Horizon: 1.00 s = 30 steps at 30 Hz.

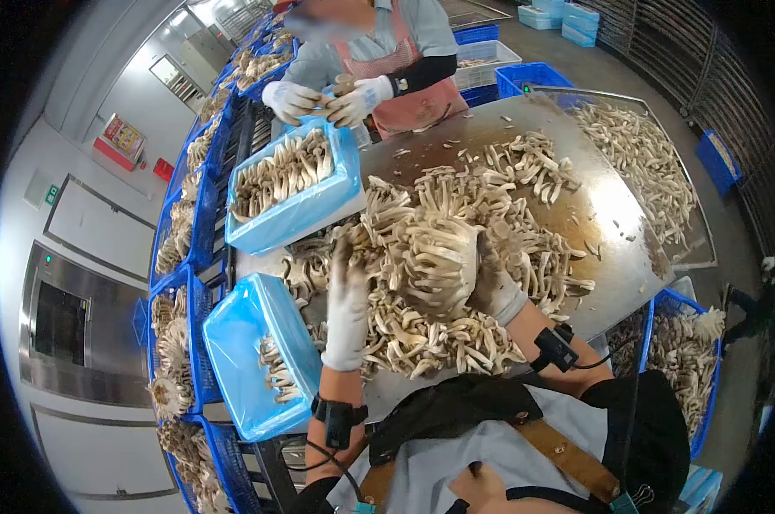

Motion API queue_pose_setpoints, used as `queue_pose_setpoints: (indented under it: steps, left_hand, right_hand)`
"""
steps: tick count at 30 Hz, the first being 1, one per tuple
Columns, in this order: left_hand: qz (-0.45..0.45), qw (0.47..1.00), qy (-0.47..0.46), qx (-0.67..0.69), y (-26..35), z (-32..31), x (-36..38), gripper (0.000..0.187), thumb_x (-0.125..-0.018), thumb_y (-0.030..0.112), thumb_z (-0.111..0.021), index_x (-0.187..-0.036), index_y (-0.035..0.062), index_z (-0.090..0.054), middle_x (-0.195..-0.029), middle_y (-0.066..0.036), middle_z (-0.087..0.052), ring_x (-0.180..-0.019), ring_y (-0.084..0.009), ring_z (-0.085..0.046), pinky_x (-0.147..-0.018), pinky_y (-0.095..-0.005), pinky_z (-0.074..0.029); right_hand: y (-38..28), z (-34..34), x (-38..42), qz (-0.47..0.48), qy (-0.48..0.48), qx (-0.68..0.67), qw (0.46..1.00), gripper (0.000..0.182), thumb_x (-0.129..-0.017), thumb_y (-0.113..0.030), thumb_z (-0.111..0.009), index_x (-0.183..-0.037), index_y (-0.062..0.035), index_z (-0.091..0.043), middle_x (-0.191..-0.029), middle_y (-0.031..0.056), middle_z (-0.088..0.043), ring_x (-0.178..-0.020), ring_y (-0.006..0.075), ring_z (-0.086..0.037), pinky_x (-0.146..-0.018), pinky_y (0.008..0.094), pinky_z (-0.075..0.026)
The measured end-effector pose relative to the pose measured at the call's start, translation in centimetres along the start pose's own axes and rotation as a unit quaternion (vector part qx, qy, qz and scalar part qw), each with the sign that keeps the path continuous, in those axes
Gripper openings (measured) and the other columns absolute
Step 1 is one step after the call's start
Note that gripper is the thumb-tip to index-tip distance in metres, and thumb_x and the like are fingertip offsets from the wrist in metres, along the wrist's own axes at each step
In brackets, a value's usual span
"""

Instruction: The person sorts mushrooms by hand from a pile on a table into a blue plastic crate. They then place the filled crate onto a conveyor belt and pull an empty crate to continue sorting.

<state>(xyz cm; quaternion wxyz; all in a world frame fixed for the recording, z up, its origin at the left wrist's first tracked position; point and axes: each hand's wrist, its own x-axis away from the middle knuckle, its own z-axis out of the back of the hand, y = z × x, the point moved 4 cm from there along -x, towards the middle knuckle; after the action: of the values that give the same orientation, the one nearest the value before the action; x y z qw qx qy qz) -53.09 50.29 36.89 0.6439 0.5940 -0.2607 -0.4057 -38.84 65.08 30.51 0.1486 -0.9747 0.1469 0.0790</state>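
Note:
A large clump of pale mushrooms (439, 261) stands over the loose pile on the metal table (610, 201). My right hand (497, 291), gloved in white, holds the clump at its right side. My left hand (347, 304), also in a white glove, is upright just left of the clump, its fingers stretched out and slightly blurred, with nothing visible in them. To its left lies a blue-lined box (254, 368) with a few mushrooms along its right side. Above that box, another lined box (297, 210) is filled with rows of mushrooms.
Across the table a co-worker (404, 64) in white gloves holds mushrooms above the full box. Blue crates of mushrooms (200, 343) line the left side. More mushrooms fill a tray (640, 163) at the right and a blue crate (683, 343) at the lower right.

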Motion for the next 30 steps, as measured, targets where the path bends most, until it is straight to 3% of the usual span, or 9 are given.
queue_pose_setpoints:
  steps: [5,9,10,14,16,21,25,27,30]
  left_hand:
    - [0.177,0.892,-0.019,0.415,-11.7,-3.8,5.0,0.094,-0.085,0.073,-0.051,-0.149,0.0062,-0.032,-0.144,-0.012,-0.045,-0.137,-0.0264,-0.037,-0.114,-0.039,-0.031]
    - [0.142,0.929,-0.033,0.341,-11.4,-5.4,3.7,0.105,-0.078,0.081,-0.05,-0.151,0.008,-0.029,-0.15,-0.011,-0.038,-0.137,-0.0265,-0.037,-0.117,-0.0408,-0.026]
    - [0.138,0.927,-0.022,0.347,-11.7,-4.8,3.2,0.107,-0.077,0.082,-0.05,-0.151,0.0087,-0.028,-0.152,-0.011,-0.036,-0.137,-0.0267,-0.037,-0.117,-0.0417,-0.025]
    - [0.04,0.851,0.001,0.523,-9.9,-1.2,1.5,0.111,-0.067,0.084,-0.06,-0.152,0.0198,-0.03,-0.154,-0.006,-0.035,-0.139,-0.0309,-0.034,-0.117,-0.0568,-0.024]
    - [-0.081,0.839,-0.001,0.539,-11.5,1.5,1.5,0.096,-0.076,0.077,-0.057,-0.15,0.0202,-0.033,-0.152,-0.006,-0.037,-0.139,-0.0331,-0.034,-0.114,-0.0548,-0.028]
    - [-0.034,0.918,0.095,0.385,-12.0,2.2,2.2,0.089,-0.08,0.07,-0.055,-0.15,0.0186,-0.034,-0.151,-0.006,-0.038,-0.138,-0.0323,-0.035,-0.114,-0.0526,-0.028]
    - [-0.024,0.991,0.074,0.105,-12.3,0.3,3.8,0.083,-0.084,0.065,-0.054,-0.149,0.0173,-0.035,-0.151,-0.007,-0.038,-0.138,-0.0317,-0.035,-0.114,-0.0508,-0.028]
    - [-0.047,0.996,0.06,-0.055,-12.2,-0.3,4.5,0.08,-0.085,0.062,-0.054,-0.149,0.0167,-0.035,-0.15,-0.007,-0.039,-0.138,-0.0313,-0.036,-0.114,-0.0499,-0.028]
    - [-0.078,0.973,0.05,-0.213,-12.3,-0.8,5.5,0.076,-0.088,0.057,-0.053,-0.148,0.0157,-0.036,-0.15,-0.008,-0.039,-0.137,-0.0308,-0.036,-0.114,-0.0486,-0.028]
  right_hand:
    - [-0.3,-4.7,-2.1,0.082,-0.051,0.108,0.989,0.088,-0.086,-0.063,-0.058,-0.151,-0.0123,-0.027,-0.152,0.0104,-0.036,-0.135,0.0331,-0.041,-0.112,0.056,-0.035]
    - [3.5,-4.5,-2.9,0.056,-0.108,0.028,0.992,0.091,-0.088,-0.064,-0.055,-0.154,-0.0137,-0.018,-0.155,0.009,-0.032,-0.14,0.0283,-0.033,-0.118,0.0452,-0.027]
    - [3.6,-3.6,-1.6,0.029,0.031,0.183,0.982,0.097,-0.084,-0.064,-0.061,-0.154,-0.0114,-0.019,-0.157,0.0087,-0.027,-0.143,0.0272,-0.029,-0.118,0.044,-0.027]
    - [3.1,-1.6,-0.5,-0.109,0.075,0.453,0.881,0.067,-0.096,-0.04,-0.06,-0.142,0.0039,-0.038,-0.122,0.0093,-0.056,-0.103,0.0153,-0.053,-0.091,0.0293,-0.045]
    - [1.4,-4.1,-1.7,-0.036,0.093,0.55,0.829,0.062,-0.093,-0.037,-0.064,-0.136,0.0013,-0.042,-0.115,0.0055,-0.055,-0.094,0.0118,-0.054,-0.084,0.0267,-0.047]
    - [1.6,-7.5,-0.8,0.159,0.091,0.515,0.838,0.068,-0.086,-0.046,-0.071,-0.127,0.0028,-0.047,-0.119,0.0101,-0.057,-0.106,0.0165,-0.053,-0.093,0.0313,-0.045]
    - [3.9,-6.7,0.2,0.183,0.1,0.431,0.878,0.071,-0.084,-0.039,-0.073,-0.131,0.0024,-0.041,-0.12,0.0107,-0.052,-0.113,0.0182,-0.05,-0.1,0.0318,-0.041]
    - [1.9,-8.6,-0.4,0.168,0.112,0.548,0.812,0.069,-0.085,-0.035,-0.072,-0.133,0.0023,-0.04,-0.12,0.0112,-0.052,-0.113,0.0176,-0.05,-0.1,0.0322,-0.041]
    - [1.0,-9.0,-1.6,0.112,0.055,0.403,0.907,0.064,-0.09,-0.024,-0.07,-0.138,0.0017,-0.037,-0.125,0.0105,-0.054,-0.114,0.0181,-0.052,-0.102,0.033,-0.041]
